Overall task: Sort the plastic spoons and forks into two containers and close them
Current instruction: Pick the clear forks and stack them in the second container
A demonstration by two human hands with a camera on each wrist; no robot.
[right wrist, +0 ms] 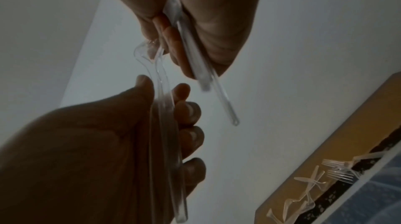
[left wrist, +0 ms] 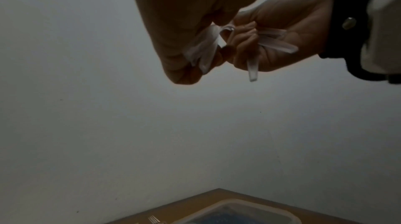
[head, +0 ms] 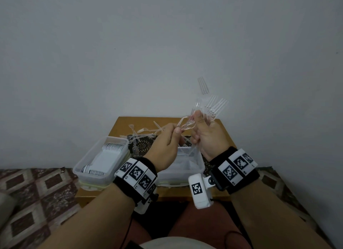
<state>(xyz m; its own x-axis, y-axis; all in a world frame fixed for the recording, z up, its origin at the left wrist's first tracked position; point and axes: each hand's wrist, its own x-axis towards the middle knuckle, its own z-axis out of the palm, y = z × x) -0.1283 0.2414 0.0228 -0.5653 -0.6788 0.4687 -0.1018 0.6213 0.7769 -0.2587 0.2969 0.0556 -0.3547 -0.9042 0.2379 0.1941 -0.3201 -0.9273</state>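
I am in the middle of sorting. My right hand (head: pixel 206 137) holds a bunch of clear plastic forks (head: pixel 209 107) up in the air over the bench (head: pixel 221 131), prongs up. Its fingers (left wrist: pixel 245 39) are curled tight around the handles. My left hand (head: pixel 164 144) pinches the handles of some more clear forks (head: pixel 182 123) and brings them up to the bunch. I think I am adding them to it.

Next, I think the whole bunch should go down into the clear plastic box on the right (head: pixel 199 165), which sits just under my hands. I need to line the handles up first, so the forks lie flat and the lid can shut.

Now the counting. There are two clear boxes. The clear plastic box on the left (head: pixel 79 167) already has a neat row of white plastic spoons (head: pixel 113 146) in it, too many and too close together to count. I see about four sets of prongs in my right hand, and two or three forks in my left; they are see-through, so I cannot be sure. About six loose clear forks (head: pixel 141 131) lie at the back of the bench, some across each other. Both boxes are open, and each seems to sit on a pale lid (head: pixel 92 186).
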